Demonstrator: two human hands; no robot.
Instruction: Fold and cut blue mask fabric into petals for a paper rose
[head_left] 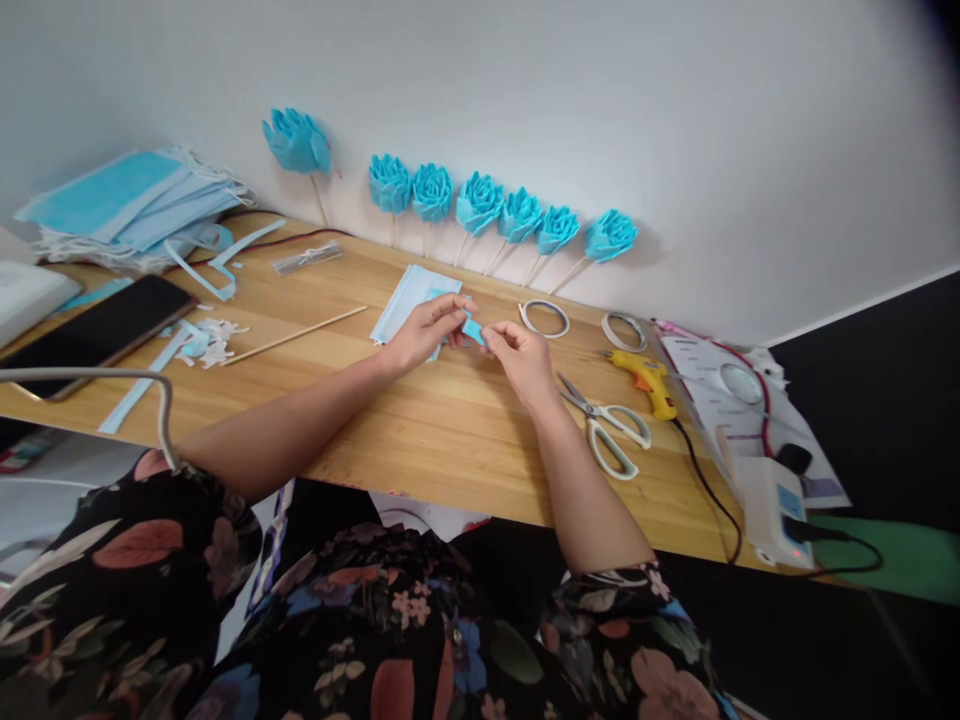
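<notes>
A small piece of blue mask fabric [473, 331] is pinched between my two hands above the middle of the wooden table. My left hand [427, 330] has its fingers closed at the piece's left end. At its right end, the thumb and fingers of my right hand [519, 355] grip it. Partly behind my left hand, flat pale-blue mask pieces [407, 297] lie on the table. White-handled scissors [606, 418] rest half open beside my right forearm. A yellow glue gun [646, 380] lies farther right.
Several blue fabric flowers [480, 203] on sticks lean against the wall. Two tape rolls [544, 318] [624, 332] lie in front. A mask stack [127, 205], phone [97, 330], thin stick [300, 335] and fabric scraps [214, 340] are left. A power strip [776, 510] sits at the right edge.
</notes>
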